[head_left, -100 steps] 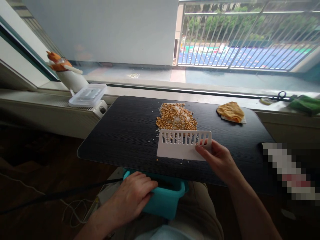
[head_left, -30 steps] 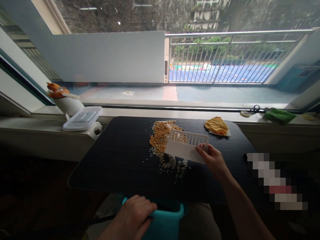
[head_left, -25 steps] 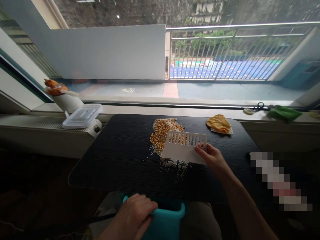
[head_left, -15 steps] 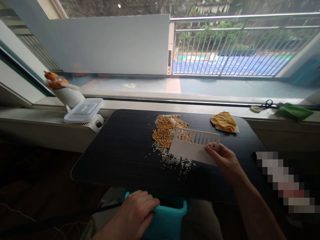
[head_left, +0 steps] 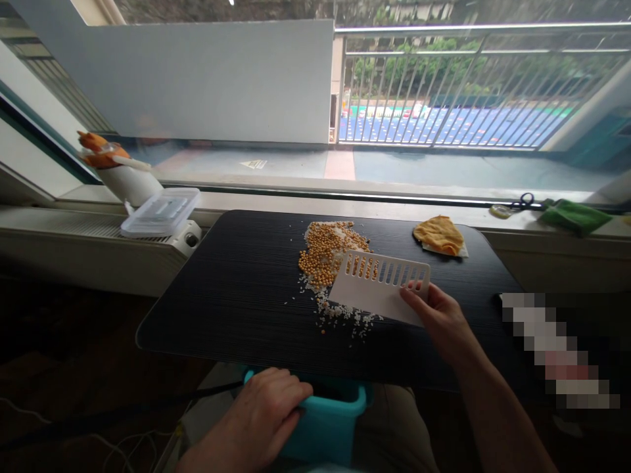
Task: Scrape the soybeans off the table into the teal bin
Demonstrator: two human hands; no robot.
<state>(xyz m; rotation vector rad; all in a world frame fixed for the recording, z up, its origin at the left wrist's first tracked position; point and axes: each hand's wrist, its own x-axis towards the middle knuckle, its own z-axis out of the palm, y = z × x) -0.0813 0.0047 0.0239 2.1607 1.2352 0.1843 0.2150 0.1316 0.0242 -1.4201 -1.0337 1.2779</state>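
My right hand [head_left: 441,318] is closed on the right end of a white slotted plastic scraper [head_left: 372,297], thumb on top. The scraper tilts above the dark table, its left end by a pile of yellow soybeans [head_left: 318,257] mixed with white grains. Through its left slots soybeans show. Loose white grains that look like rice [head_left: 352,320] lie along its lower edge, with a single bean [head_left: 323,332] close by. Below the table edge, my left hand [head_left: 276,404] is wrapped over the rim of a turquoise bin [head_left: 325,430]. The inside of the bin is dark.
The black table [head_left: 217,295] stands against a window sill. A folded yellow cloth [head_left: 438,234] lies at its back right. On the sill are a green cloth [head_left: 574,217], scissors [head_left: 525,200] and a tape roll [head_left: 500,210]. A clear plastic lid [head_left: 162,211] rests on the heater at left.
A single bean now lies apart below the scattered grains. The whole view has shifted slightly upward; both hands keep their holds, with the scraper almost in the same place.
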